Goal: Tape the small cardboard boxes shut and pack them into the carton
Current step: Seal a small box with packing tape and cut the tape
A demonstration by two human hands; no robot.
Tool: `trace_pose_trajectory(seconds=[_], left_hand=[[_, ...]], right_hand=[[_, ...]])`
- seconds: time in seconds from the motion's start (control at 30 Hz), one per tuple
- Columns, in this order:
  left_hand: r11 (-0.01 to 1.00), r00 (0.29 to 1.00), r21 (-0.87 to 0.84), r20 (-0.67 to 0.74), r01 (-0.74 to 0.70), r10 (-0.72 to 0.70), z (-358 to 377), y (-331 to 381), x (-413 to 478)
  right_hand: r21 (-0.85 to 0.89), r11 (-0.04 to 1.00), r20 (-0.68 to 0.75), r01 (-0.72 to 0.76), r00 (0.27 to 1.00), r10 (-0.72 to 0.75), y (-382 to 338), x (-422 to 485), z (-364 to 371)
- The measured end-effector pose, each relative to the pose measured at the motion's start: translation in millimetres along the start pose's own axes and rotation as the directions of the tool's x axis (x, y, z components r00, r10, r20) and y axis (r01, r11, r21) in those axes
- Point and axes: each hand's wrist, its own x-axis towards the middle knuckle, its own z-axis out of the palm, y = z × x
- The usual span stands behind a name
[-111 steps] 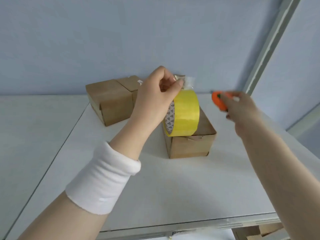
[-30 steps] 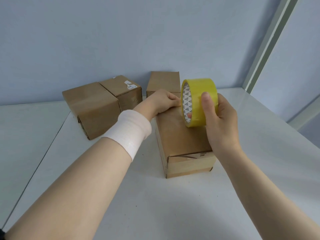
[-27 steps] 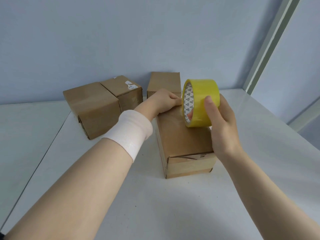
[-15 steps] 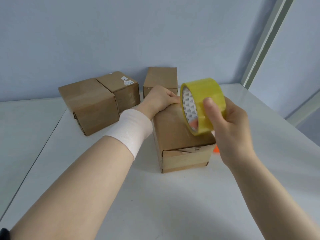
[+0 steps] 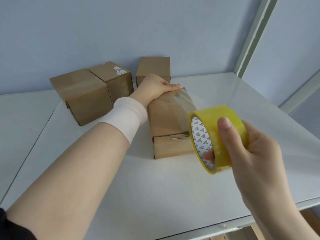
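yellow tape roll (image 5: 219, 135) sits in the right hand (image 5: 256, 153), lifted off the table (image 5: 155, 187) just in front of the near right corner of the near box (image 5: 168, 118); the thumb lies across the roll's outer face and a fingertip shows through the printed white core, so the hand is wrapped round the roll; a clear tape strip (image 5: 183, 101) runs from the roll back along the top of the near box to its far edge; the strip is glossy and partly see-through, and how much of it is stuck down cannot be told.

the left hand (image 5: 154, 87) rests on the far end of the near box, thumb laid flat along the far top edge on the tape's end, the other fingers bent down over the back where they are hidden; a pale wristband (image 5: 128, 115) circles that forearm, and a dark sleeve (image 5: 10, 226) shows at the lower left corner.

the near box stands on the white table, its flaps closed and a seam visible on the near face; three more brown boxes sit behind it near the blue-grey wall (image 5: 121, 32): a left box (image 5: 83, 96) touching a labelled box (image 5: 112, 78) beside it, and a back box (image 5: 153, 68) just behind the left hand; a white frame post (image 5: 251, 35) rises at the right.
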Motion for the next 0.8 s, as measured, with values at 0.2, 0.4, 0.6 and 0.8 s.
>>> trace_pose_trajectory(seconds=[0.2,0.4,0.6,0.8], left_hand=[[0.999,1.0,0.033,0.007,0.01,-0.011,-0.1,3.4,-2.7],[0.999,1.0,0.047,0.007,0.005,-0.006,0.3,3.5,-1.6],[0.99,0.996,0.115,-0.015,-0.083,0.085,2.3,-1.2,-2.0],[0.805,0.835,0.236,0.244,-0.545,0.493,-10.8,7.1,-62.2]], right_hand=[[-0.039,0.999,0.08,-0.028,0.996,0.031,-7.2,-5.1,4.2],[-0.11,0.987,0.067,-0.119,0.99,0.127,16.9,-17.6,3.8],[-0.034,0.987,0.049,-0.154,0.987,0.156,28.2,-15.2,4.8],[0.027,0.991,0.058,-0.133,0.99,0.131,30.1,-12.3,2.7]])
